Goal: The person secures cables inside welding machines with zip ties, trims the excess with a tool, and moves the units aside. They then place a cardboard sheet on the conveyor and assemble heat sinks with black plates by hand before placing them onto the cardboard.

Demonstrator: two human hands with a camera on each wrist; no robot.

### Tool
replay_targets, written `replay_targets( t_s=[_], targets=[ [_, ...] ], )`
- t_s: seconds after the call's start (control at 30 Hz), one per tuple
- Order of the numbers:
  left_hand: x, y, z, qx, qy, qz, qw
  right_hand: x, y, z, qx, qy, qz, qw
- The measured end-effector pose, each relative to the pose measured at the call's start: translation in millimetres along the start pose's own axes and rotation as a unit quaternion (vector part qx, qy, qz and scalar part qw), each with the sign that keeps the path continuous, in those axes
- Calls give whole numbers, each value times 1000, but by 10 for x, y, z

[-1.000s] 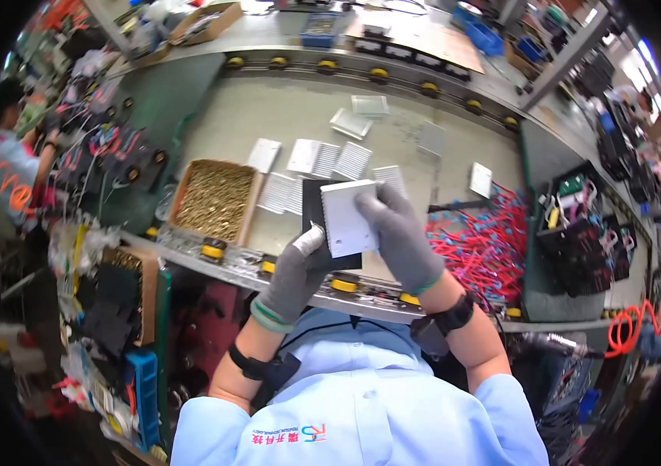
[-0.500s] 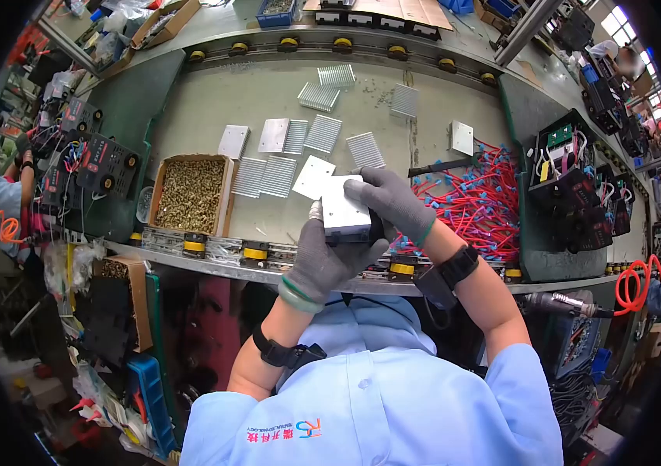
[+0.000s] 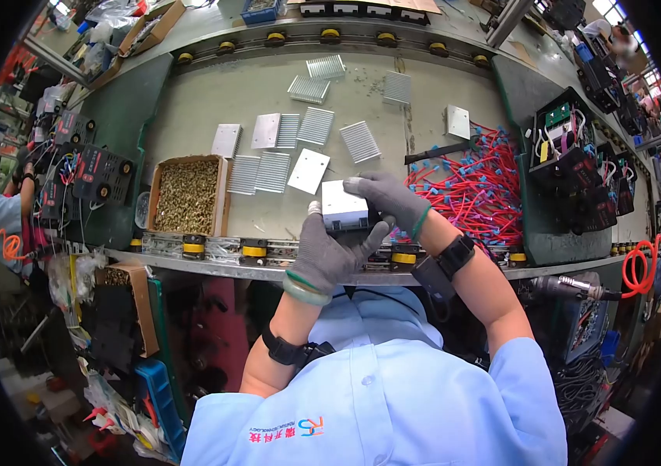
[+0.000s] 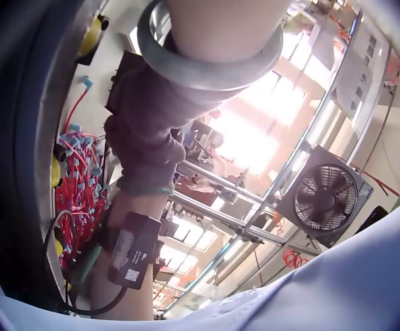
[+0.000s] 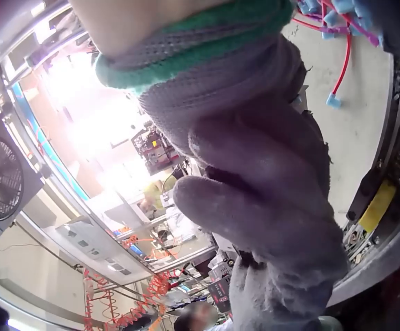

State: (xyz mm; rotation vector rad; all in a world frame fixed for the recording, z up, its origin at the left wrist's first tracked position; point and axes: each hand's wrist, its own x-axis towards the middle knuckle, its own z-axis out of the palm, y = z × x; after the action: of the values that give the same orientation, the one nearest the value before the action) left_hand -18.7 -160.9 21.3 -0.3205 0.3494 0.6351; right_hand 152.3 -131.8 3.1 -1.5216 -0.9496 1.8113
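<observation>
A silver heat sink (image 3: 344, 200), its flat drilled face up, is held between both grey-gloved hands above the table's near edge. Under it shows a black part, mostly hidden by fingers. My left hand (image 3: 321, 255) grips the pair from the near left, thumb along the heat sink's side. From the right, my right hand (image 3: 394, 200) holds the far right corner, thumb on top. Just beyond lies another heat sink (image 3: 309, 171), flat face up. In the right wrist view the curled glove fingers (image 5: 255, 200) fill the middle and hide the held parts.
Several finned heat sinks (image 3: 316, 126) lie across the table. A cardboard box of small brass-coloured pieces (image 3: 187, 194) stands at left. Red wires with blue connectors (image 3: 474, 194) are heaped at right, near a black strip (image 3: 435, 153). Black device housings (image 3: 567, 155) stand beyond the wires.
The heat sink, earlier held upright against a flat black part, now lies tilted back over it. The left hand has moved under the pair. The head view has shifted.
</observation>
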Motion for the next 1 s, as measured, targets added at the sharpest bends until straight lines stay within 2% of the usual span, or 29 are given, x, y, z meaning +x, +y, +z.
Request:
replay_targets(
  t_s=[0.13,0.33,0.37,0.4,0.43,0.47,0.5,0.53,0.6,0.7,0.83,0.9,0.93,1.0],
  targets=[
    [44,42,-54,20,-22,1,1000,-15,-62,-30,-19,0,27,999],
    [34,27,-45,40,19,-3,999,85,57,-52,-10,-10,24,1000],
    [102,51,-176,168,-13,43,985,79,34,-47,-15,-7,32,999],
    [126,54,-191,293,-45,87,951,71,13,-38,-19,-4,40,999],
    [125,58,-204,292,-45,87,951,68,8,-30,-19,-5,41,999],
    [114,63,-210,452,-68,114,882,65,8,-19,-18,1,37,999],
    [104,66,-195,596,-89,137,786,63,9,-14,-17,7,33,999],
    [104,82,-206,596,-89,137,786,64,14,-13,-17,7,34,999],
    [114,112,-249,647,-101,133,744,64,34,-19,-18,9,21,1000],
    [120,112,-292,624,-94,131,764,97,90,-37,-33,10,24,999],
    [67,71,-188,642,-72,145,749,107,139,-30,-22,2,26,999],
    [47,-12,-74,489,-25,127,863,105,137,-24,-7,0,32,999],
    [61,17,-130,489,-25,127,863,92,124,-21,-7,0,32,999],
    [93,84,-205,660,-71,154,732,57,84,-16,-29,1,35,999]
  ],
)
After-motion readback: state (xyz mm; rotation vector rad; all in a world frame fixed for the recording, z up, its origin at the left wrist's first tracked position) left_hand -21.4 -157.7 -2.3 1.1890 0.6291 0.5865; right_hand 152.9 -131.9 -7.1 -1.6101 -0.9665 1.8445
